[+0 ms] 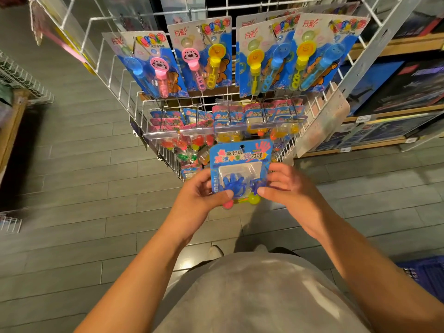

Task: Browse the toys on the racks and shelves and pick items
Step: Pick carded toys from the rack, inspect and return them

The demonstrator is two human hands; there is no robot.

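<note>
Blue card blister pack (241,169) sits centre frame, just below the middle, held up in front of the white wire rack (134,102). Left hand (204,195) grips its lower left edge, right hand (283,186) the lower right; fingers curled behind the card, thumbs pressed on the clear bubble in front. Both hands closed on it, neither slack.

I see a blue hand-shaped toy under the plastic and a pink and a yellow ball poking out at the bottom edge. Hang hole at the top is free of any hook.

My read on handling: light, thin card that flexes, bubble that dents if squeezed. Glossy, so a bit slippery. Best hold is the card margin either side of the bubble, as now, not on the bubble itself. Thumbs on the plastic could crush it if pressure goes up.

Upper frame: bubble wand packs (201,54) hanging in a row. Below them, more of the same kind of pack on hooks (230,121). Blue basket (425,272) at the lower right edge, likely drop point if I keep this one.
</note>
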